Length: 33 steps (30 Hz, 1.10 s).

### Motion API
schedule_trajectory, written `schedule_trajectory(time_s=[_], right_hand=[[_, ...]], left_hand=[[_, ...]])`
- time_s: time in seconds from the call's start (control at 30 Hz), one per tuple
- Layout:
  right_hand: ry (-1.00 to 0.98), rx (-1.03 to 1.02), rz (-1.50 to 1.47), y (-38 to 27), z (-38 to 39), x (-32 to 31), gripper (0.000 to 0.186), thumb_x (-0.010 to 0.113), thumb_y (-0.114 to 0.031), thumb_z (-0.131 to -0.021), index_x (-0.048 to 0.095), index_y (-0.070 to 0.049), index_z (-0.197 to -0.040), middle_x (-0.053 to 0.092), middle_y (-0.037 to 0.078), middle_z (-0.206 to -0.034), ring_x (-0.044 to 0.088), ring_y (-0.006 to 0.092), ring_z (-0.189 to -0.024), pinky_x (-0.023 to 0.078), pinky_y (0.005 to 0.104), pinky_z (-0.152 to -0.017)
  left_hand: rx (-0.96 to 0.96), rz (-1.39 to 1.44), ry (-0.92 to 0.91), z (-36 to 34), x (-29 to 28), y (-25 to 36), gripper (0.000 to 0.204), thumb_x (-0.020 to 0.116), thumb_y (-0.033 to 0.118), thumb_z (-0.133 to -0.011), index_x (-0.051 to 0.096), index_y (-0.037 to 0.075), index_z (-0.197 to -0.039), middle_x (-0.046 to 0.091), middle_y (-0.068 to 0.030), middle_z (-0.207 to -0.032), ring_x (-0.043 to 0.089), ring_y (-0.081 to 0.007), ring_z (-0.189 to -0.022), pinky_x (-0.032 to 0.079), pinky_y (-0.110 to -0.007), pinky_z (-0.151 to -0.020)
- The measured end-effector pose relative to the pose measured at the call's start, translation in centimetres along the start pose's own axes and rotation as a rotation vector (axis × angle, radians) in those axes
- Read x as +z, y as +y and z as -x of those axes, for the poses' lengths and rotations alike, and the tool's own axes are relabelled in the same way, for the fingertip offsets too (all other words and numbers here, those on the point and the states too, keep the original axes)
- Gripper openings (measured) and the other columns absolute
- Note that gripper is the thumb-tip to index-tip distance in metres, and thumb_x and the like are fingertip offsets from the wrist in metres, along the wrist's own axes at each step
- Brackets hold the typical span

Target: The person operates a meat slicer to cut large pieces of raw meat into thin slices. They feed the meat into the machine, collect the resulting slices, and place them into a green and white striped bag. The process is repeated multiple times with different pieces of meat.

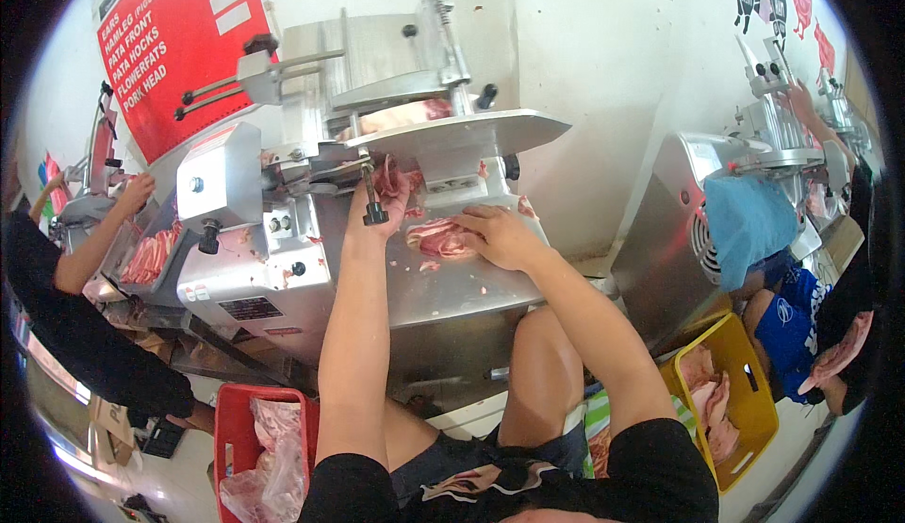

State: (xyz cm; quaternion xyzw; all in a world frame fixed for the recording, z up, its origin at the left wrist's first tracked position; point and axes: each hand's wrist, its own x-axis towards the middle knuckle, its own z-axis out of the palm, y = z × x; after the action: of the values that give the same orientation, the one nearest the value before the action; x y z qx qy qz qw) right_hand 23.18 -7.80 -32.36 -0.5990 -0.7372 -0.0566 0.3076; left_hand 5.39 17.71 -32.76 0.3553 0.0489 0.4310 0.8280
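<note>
My left hand (386, 212) reaches beneath the blade side of a metal meat slicer (490, 134). Thin red meat slices (394, 179) lie in its fingers, which the meat partly hides. Beside it, my right hand (504, 236) rests with outstretched fingers on the right edge of a small pile of sliced meat (439, 238), red with pale fat. That pile lies on the slicer's steel base (443, 292). Above the blade guard, a pale block of meat (396, 119) sits on the carriage. A black-knobbed rod (376, 212) hangs in front of my left wrist.
Meat scraps dot the steel. A red crate (224, 429) with bagged meat stands at lower left, a yellow crate (754, 448) with meat slabs at lower right. People work at slicers on both sides. A tray (123, 273) of sliced meat is at left.
</note>
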Motion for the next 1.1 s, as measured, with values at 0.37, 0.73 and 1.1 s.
schedule_trajectory(time_s=[0.37, 0.73, 1.1], right_hand=[[0.049, 0.099, -0.085, 0.8, 0.7, -0.5, 0.042, 0.063, -0.028, -0.097, 0.06, -0.006, -0.133, 0.062, 0.021, -0.131, 0.062, 0.0337, -0.116, 0.05, 0.0434, -0.097], [0.199, 0.418, -0.188, 2.8, 1.0, -1.2, 0.04, 0.07, -0.015, -0.09, 0.061, -0.006, -0.128, 0.069, 0.015, -0.113, 0.067, 0.0315, -0.099, 0.053, 0.045, -0.086], [0.186, 0.236, 0.222, 0.4, 0.7, -0.9, 0.036, 0.071, -0.015, -0.082, 0.068, -0.012, -0.118, 0.06, 0.009, -0.125, 0.054, 0.0309, -0.122, 0.044, 0.0496, -0.1]], left_hand=[[-0.102, 0.133, 0.267, 6.4, 3.5, -1.9, 0.04, 0.05, 0.022, -0.102, 0.056, 0.006, -0.138, 0.066, -0.011, -0.128, 0.065, -0.0241, -0.114, 0.057, -0.03, -0.08], [0.069, -1.635, -0.012, 8.9, 10.9, -5.4, 0.048, 0.079, 0.028, -0.082, 0.066, 0.003, -0.121, 0.072, -0.0139, -0.111, 0.07, -0.0252, -0.1, 0.055, -0.035, -0.084], [0.009, -0.099, 0.173, 2.7, 4.9, -0.7, 0.018, 0.062, 0.013, -0.094, 0.065, 0.008, -0.11, 0.065, -0.0097, -0.102, 0.062, -0.0242, -0.095, 0.056, -0.034, -0.079]])
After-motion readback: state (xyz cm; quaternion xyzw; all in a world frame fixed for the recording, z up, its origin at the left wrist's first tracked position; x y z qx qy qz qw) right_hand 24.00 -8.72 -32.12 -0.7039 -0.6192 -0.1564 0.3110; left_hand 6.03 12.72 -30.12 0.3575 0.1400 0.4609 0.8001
